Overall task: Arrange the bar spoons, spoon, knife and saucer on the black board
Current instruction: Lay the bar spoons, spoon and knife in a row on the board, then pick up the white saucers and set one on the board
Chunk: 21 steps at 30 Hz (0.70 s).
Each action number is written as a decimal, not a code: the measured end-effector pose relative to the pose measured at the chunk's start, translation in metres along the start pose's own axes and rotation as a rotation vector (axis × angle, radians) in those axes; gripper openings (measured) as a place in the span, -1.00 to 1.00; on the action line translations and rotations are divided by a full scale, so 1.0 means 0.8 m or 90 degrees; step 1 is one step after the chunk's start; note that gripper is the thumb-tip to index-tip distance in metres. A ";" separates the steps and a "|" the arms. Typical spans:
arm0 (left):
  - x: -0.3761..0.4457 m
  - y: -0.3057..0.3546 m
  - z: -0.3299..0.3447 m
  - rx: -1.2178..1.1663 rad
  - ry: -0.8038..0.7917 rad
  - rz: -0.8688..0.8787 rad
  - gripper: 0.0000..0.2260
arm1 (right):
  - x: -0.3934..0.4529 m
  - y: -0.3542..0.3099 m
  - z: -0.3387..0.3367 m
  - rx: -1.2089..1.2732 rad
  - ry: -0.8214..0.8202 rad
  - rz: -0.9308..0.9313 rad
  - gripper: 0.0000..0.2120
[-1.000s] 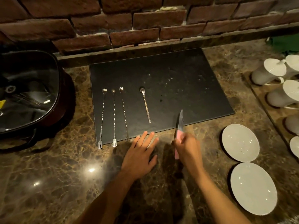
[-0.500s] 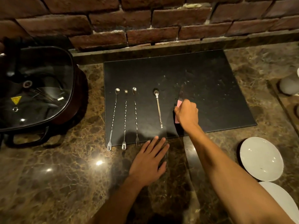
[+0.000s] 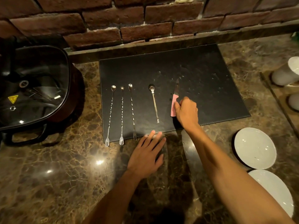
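Note:
The black board point(image 3: 202, 67) lies on the marble counter against the brick wall. Three bar spoons with twisted shafts and fork ends lie side by side on its left part: one point(image 3: 110, 115), a second point(image 3: 122, 115), a third point(image 3: 132, 112). A short spoon point(image 3: 154, 102) lies to their right. Right of it, the pink-handled knife point(image 3: 174, 102) lies on the board, blade pointing away. My right hand point(image 3: 186, 110) rests curled against the knife's handle. My left hand point(image 3: 146, 156) lies flat on the counter, fingertips touching the board's near edge.
Two white saucers sit on the counter at the right, one point(image 3: 254, 147) nearer the board and one point(image 3: 275, 189) closer to me. White cups point(image 3: 284, 71) stand on a wooden tray at the far right. A black pot with a glass lid point(image 3: 32, 88) sits at the left.
My right hand carried the knife from the counter's front onto the board and set it down right of the spoon. The left hand stayed put. The view shifted left.

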<state>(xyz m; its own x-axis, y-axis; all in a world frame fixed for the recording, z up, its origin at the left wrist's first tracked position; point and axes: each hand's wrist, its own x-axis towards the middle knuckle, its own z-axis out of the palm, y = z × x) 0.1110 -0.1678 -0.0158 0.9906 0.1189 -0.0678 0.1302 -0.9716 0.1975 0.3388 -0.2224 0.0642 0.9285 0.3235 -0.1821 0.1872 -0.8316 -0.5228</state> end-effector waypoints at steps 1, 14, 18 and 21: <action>0.001 0.000 -0.002 0.003 -0.002 0.004 -0.42 | -0.006 0.005 -0.004 0.006 0.003 0.000 -0.76; -0.013 0.047 -0.033 0.009 0.019 -0.146 -0.53 | -0.223 0.152 -0.107 0.202 0.048 0.020 -0.90; -0.035 0.130 -0.049 -0.234 0.075 -0.324 -0.60 | -0.259 0.209 -0.153 0.339 0.084 0.077 -0.85; -0.045 0.201 -0.044 -0.480 0.117 -0.429 -0.67 | -0.256 0.250 -0.186 0.380 0.055 0.048 -0.83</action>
<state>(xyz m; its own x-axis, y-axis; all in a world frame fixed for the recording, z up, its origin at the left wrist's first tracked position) 0.0978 -0.3209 0.0530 0.6845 0.6836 -0.2532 0.5914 -0.3177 0.7411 0.2338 -0.5222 0.1209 0.9597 0.2148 -0.1811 -0.0685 -0.4461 -0.8924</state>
